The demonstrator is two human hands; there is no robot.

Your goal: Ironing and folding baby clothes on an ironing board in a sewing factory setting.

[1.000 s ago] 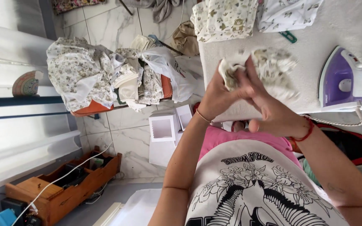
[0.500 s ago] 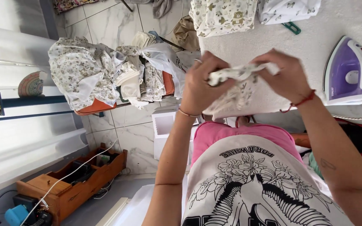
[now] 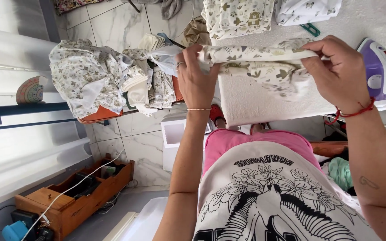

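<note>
Left hand (image 3: pixel 196 76) and right hand (image 3: pixel 339 71) grip a stretched cream leaf-printed cloth (image 3: pixel 260 62) over the white padded board (image 3: pixel 264 100); purple-and-white iron (image 3: pixel 380 73) right.

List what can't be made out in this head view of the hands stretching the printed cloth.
- Left hand: fingertips hidden, curled around the printed cloth.
- Right hand: palm faces away; its grip is hidden behind the hand.
- Purple iron: cut off by the right edge and partly behind the right hand.
- Folded stack: cut off by the top edge.
- Wooden box: contents too small to tell.
</note>
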